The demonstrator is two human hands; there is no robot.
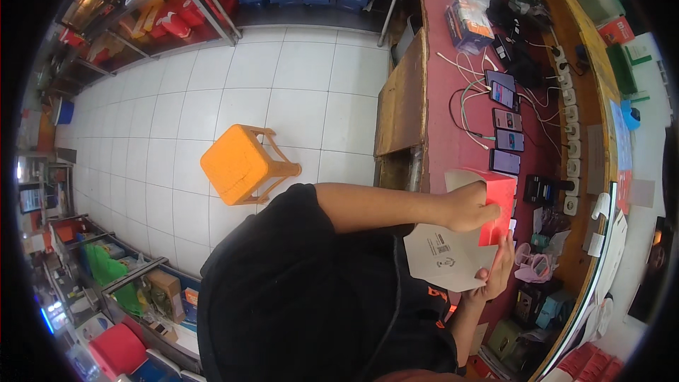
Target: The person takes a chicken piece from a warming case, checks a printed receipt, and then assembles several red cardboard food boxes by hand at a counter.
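Note:
A red cardboard box [501, 201] with an unprinted greyish-tan inside is held over the edge of the dark red counter [453, 120]. Its wide flap [445, 258], bearing small dark print, hangs open toward my body. My left hand [468, 209] is closed at the opening, its curled fingers against the red wall; the fingertips are partly hidden. Below it, my right hand [497, 272] grips the box's lower side, with the thumb on the flap and the fingers along the outside. Whatever may be inside the box is out of sight.
Several phones [506, 161] with white charging cables lie along the counter, beside a row of sockets [571, 148]. An orange-and-blue box [468, 26] stands farther along. Pink items [534, 265] lie close to my right hand. An orange stool [237, 163] stands on the tiled floor [290, 117].

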